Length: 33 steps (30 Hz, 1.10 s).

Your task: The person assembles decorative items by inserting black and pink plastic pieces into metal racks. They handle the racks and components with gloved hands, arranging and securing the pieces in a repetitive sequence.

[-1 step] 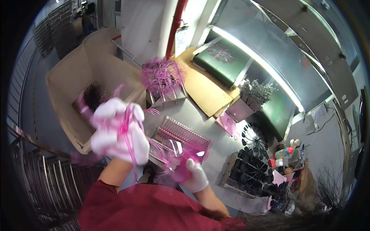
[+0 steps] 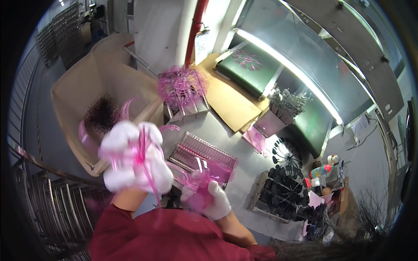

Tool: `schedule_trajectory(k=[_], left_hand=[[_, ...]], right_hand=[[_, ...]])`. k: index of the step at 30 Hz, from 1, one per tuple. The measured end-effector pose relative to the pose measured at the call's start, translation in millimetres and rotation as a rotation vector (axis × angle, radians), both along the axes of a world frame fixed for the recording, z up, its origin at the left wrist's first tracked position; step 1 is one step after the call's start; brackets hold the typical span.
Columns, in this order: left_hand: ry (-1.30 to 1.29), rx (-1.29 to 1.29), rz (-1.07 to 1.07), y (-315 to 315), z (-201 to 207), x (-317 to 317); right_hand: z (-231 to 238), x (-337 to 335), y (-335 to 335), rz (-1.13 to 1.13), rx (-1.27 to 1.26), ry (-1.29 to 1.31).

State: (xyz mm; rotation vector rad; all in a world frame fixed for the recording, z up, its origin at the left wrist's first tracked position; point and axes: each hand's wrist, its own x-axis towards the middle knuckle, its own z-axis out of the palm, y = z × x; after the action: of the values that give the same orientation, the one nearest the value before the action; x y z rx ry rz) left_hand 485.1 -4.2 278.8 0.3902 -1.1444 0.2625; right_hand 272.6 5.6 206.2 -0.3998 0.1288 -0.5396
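My left hand (image 2: 154, 174), in a white glove, is closed around a bundle of thin pink plastic strands (image 2: 140, 150). Curved strand ends stick out past the fingers. Lower and to the right, my gloved right hand (image 2: 220, 204) grips translucent pink plastic pieces (image 2: 200, 195), blurred at the edges. Just beyond the hands, a slotted metal rack (image 2: 209, 152) with a pink sheet-like part lies on the grey table (image 2: 235, 145).
A big tan bin (image 2: 69, 104) with a dark bristly clump (image 2: 102, 114) stands at left. Tangled pink strands (image 2: 183, 85) top another rack. Black disc-shaped parts (image 2: 285, 191) fill a rack at right. Farther back are cardboard (image 2: 230, 104) and a grey bristly bunch (image 2: 287, 104).
My right hand has shifted slightly left with the pink pieces, toward my left hand. My left hand has hardly moved and keeps its hold on the strands.
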Motion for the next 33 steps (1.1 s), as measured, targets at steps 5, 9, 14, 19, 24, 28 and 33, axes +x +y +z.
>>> schedule_trajectory(k=[5, 9, 14, 19, 24, 28, 33], left_hand=[[-0.316, -0.166, 0.133, 8.1, -14.4, -15.8], [-0.154, 0.848, 0.310, 48.6, -77.3, 57.2], [-0.270, 1.492, 1.371, 55.5, -6.4, 94.0], [-0.611, 1.526, -0.290, 73.9, -35.4, -29.7], [-0.520, 1.658, -0.412, 68.5, -62.6, -58.7], [-0.531, 1.707, -0.575, 51.0, -50.1, -51.6], [0.291, 1.654, -1.124, 52.8, -78.7, -55.3]], right_hand=[[21.6, -7.7, -2.4, 0.148, 0.056, -0.199], [33.4, -3.6, -15.0, -0.502, -1.556, 0.622], [4.0, -43.9, -29.9, -0.236, -1.425, 0.844], [13.1, -17.1, -26.1, 0.161, -1.969, 0.996], [37.0, -32.6, -31.8, -0.261, -2.196, 1.063], [58.0, -27.3, -56.1, -0.166, -2.348, 0.652], [40.0, -43.6, -45.0, -0.379, -1.965, 0.835]])
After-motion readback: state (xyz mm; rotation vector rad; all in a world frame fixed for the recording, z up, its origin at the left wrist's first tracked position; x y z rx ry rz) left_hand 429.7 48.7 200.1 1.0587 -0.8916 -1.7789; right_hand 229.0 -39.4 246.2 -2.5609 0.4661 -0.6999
